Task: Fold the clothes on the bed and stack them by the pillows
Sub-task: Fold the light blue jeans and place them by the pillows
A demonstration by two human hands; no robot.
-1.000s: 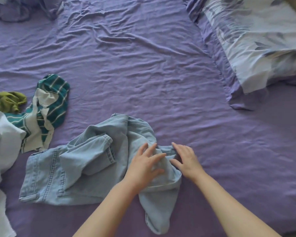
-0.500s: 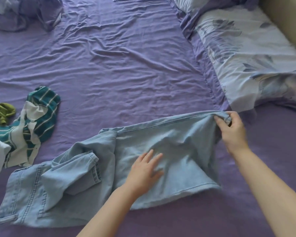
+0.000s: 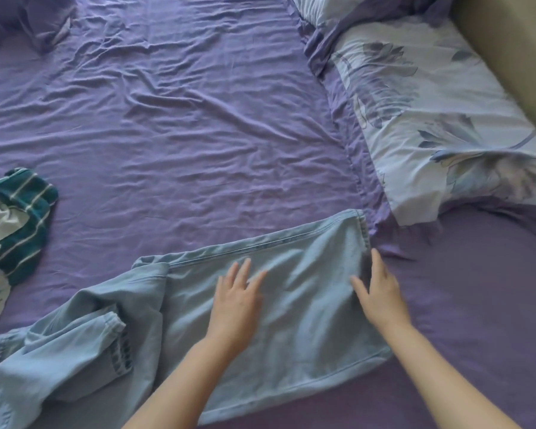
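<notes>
Light blue jeans lie across the purple sheet at the bottom of the view, one leg spread flat toward the right, the other leg crumpled at the left. My left hand lies flat on the middle of the spread leg, fingers straight. My right hand rests with straight fingers on the leg near its hem, right at the cloth's edge. A floral pillow lies at the upper right, just beyond the hem.
A green and white striped garment is bunched at the left edge. Crumpled purple bedding sits in the top left corner. A beige headboard or wall borders the pillow. The wrinkled purple sheet fills the middle.
My right hand pulled the jeans leg out to the right, let go of the hem and now lies flat near it. The view has shifted right, so the green cloth has left the frame.
</notes>
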